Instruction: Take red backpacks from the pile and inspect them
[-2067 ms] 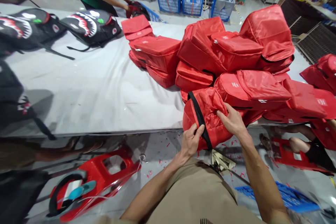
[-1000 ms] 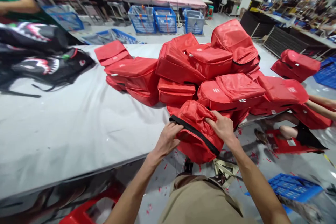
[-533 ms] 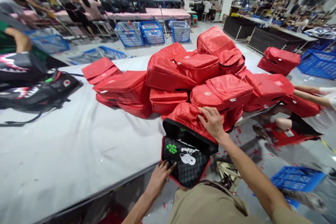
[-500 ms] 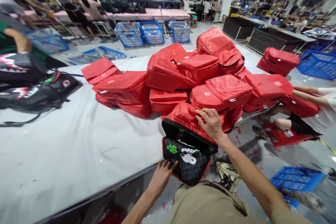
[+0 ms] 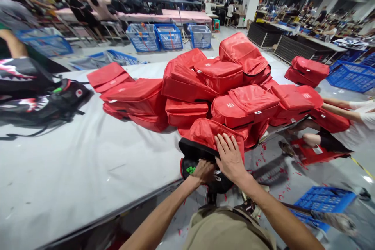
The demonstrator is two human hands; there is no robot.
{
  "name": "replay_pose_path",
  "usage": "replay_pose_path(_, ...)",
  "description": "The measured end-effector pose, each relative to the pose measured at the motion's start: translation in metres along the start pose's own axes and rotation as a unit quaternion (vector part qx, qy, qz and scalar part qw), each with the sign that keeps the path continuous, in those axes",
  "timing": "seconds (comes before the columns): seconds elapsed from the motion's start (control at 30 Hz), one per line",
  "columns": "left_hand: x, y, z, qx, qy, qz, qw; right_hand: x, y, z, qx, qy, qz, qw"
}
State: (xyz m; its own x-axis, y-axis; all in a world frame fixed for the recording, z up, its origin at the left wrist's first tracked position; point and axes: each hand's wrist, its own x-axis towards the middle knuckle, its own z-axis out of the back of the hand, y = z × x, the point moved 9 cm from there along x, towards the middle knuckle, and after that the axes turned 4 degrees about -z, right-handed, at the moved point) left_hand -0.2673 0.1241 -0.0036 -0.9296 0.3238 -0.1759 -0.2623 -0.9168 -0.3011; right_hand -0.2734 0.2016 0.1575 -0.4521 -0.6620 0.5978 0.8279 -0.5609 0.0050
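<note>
A red bag (image 5: pixel 202 131) lies at the table's front edge with its mouth gaping toward me. Its black-lined flap (image 5: pixel 211 183), bearing green and white prints, hangs down below the opening. My left hand (image 5: pixel 204 171) reaches into the mouth, and its fingers are hidden inside. On the bag's red upper side rests my right hand (image 5: pixel 230 156), fingers stretched out flat near the black rim. Right behind this bag is a pile of similar red bags (image 5: pixel 187 82).
A white-topped table (image 5: pixel 73 172) extends left, with black shark-print bags (image 5: pixel 58 97) at its far left. At right, a seated person (image 5: pixel 360 129) reaches toward the red bags. A blue crate (image 5: pixel 325 203) stands on the floor at lower right; blue baskets (image 5: pixel 170 37) stand behind the table.
My left hand has moved from the flap's lower left edge up and into the bag's mouth. My right hand has flattened onto the red fabric, slightly lower. The flap's prints are now partly covered.
</note>
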Motion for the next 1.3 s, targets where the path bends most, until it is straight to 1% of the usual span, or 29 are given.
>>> replay_pose_path(0.07, 0.004, -0.017, -0.012, 0.0, 0.003, -0.023, 1.0, -0.017, -0.007, 0.008, 0.008, -0.029, -0.018, 0.999)
replay_pose_path(0.13, 0.005, -0.033, -0.033, -0.004, 0.018, -0.033, 0.999, -0.033, -0.016, 0.02, 0.035, -0.052, -0.026, 0.998)
replay_pose_path(0.23, 0.003, -0.051, -0.063, -0.015, 0.048, -0.031, 0.998, -0.057, -0.032, 0.038, 0.067, -0.069, -0.022, 0.995)
replay_pose_path(0.27, 0.0, -0.057, -0.069, -0.016, 0.066, -0.027, 0.997, -0.065, -0.038, 0.043, 0.069, -0.075, -0.021, 0.995)
replay_pose_path(0.3, -0.006, -0.064, -0.069, -0.021, 0.086, -0.029, 0.996, -0.074, -0.043, 0.047, 0.069, -0.083, -0.021, 0.994)
replay_pose_path(0.33, -0.014, -0.074, -0.063, -0.034, 0.113, -0.04, 0.992, -0.084, -0.049, 0.05, 0.068, -0.089, -0.025, 0.993)
replay_pose_path(0.37, -0.025, -0.085, -0.052, -0.047, 0.144, -0.063, 0.986, -0.094, -0.055, 0.052, 0.067, -0.094, -0.031, 0.993)
replay_pose_path(0.4, -0.037, -0.104, -0.029, -0.108, 0.154, -0.123, 0.974, -0.104, -0.059, 0.052, 0.07, -0.096, -0.04, 0.992)
replay_pose_path(0.43, -0.05, -0.121, 0.0, -0.184, 0.16, -0.179, 0.953, -0.114, -0.063, 0.053, 0.074, -0.099, -0.05, 0.991)
replay_pose_path(0.47, -0.062, -0.134, 0.037, -0.27, 0.146, -0.233, 0.923, -0.122, -0.065, 0.053, 0.081, -0.1, -0.06, 0.99)
replay_pose_path(0.5, -0.069, -0.14, 0.076, -0.348, 0.126, -0.27, 0.889, -0.13, -0.065, 0.053, 0.088, -0.101, -0.069, 0.989)
replay_pose_path(0.53, -0.066, -0.131, 0.11, -0.444, 0.103, -0.247, 0.855, -0.137, -0.062, 0.055, 0.091, -0.104, -0.073, 0.988)
replay_pose_path(0.57, -0.054, -0.108, 0.139, -0.499, 0.046, -0.185, 0.845, -0.142, -0.059, 0.057, 0.093, -0.107, -0.073, 0.987)
replay_pose_path(0.6, -0.039, -0.075, 0.172, -0.499, -0.069, -0.13, 0.854, -0.145, -0.054, 0.059, 0.092, -0.11, -0.074, 0.987)
replay_pose_path(0.63, -0.023, -0.039, 0.196, -0.478, -0.168, -0.079, 0.859, -0.148, -0.05, 0.062, 0.09, -0.115, -0.076, 0.986)
replay_pose_path(0.67, -0.004, -0.003, 0.213, -0.448, -0.249, -0.029, 0.858, -0.149, -0.046, 0.065, 0.087, -0.118, -0.078, 0.986)
replay_pose_path(0.7, 0.018, 0.031, 0.222, -0.431, -0.298, 0.012, 0.852, -0.15, -0.043, 0.068, 0.085, -0.12, -0.08, 0.986)
replay_pose_path(0.73, 0.041, 0.067, 0.223, -0.429, -0.334, 0.06, 0.837, -0.151, -0.041, 0.069, 0.086, -0.118, -0.08, 0.986)
replay_pose_path(0.77, 0.066, 0.1, 0.219, -0.422, -0.345, 0.117, 0.83, -0.151, -0.039, 0.07, 0.085, -0.115, -0.081, 0.986)
replay_pose_path(0.8, 0.089, 0.128, 0.214, -0.418, -0.351, 0.158, 0.823, -0.152, -0.038, 0.072, 0.085, -0.113, -0.08, 0.987)
replay_pose_path(0.87, 0.129, 0.167, 0.207, -0.41, -0.356, 0.198, 0.816, -0.153, -0.039, 0.073, 0.082, -0.112, -0.079, 0.987)
replay_pose_path(0.9, 0.144, 0.18, 0.203, -0.414, -0.35, 0.215, 0.812, -0.154, -0.04, 0.074, 0.079, -0.113, -0.082, 0.987)
replay_pose_path(0.93, 0.158, 0.188, 0.201, -0.413, -0.339, 0.227, 0.814, -0.154, -0.042, 0.074, 0.077, -0.114, -0.087, 0.987)
replay_pose_path(1.0, 0.177, 0.196, 0.198, -0.403, -0.309, 0.241, 0.827, -0.154, -0.045, 0.074, 0.076, -0.113, -0.096, 0.986)
replay_pose_path(1.07, 0.19, 0.197, 0.197, -0.385, -0.281, 0.249, 0.843, -0.152, -0.048, 0.074, 0.081, -0.114, -0.099, 0.985)
replay_pose_path(1.13, 0.196, 0.198, 0.199, -0.362, -0.271, 0.254, 0.855, -0.15, -0.05, 0.073, 0.092, -0.113, -0.099, 0.984)
replay_pose_path(1.17, 0.197, 0.199, 0.202, -0.341, -0.276, 0.253, 0.862, -0.148, -0.051, 0.072, 0.096, -0.112, -0.098, 0.984)
replay_pose_path(1.23, 0.197, 0.199, 0.211, -0.286, -0.296, 0.247, 0.877, -0.145, -0.054, 0.071, 0.098, -0.109, -0.095, 0.985)
replay_pose_path(1.3, 0.195, 0.198, 0.216, -0.248, -0.316, 0.24, 0.884, -0.143, -0.056, 0.072, 0.094, -0.11, -0.09, 0.985)
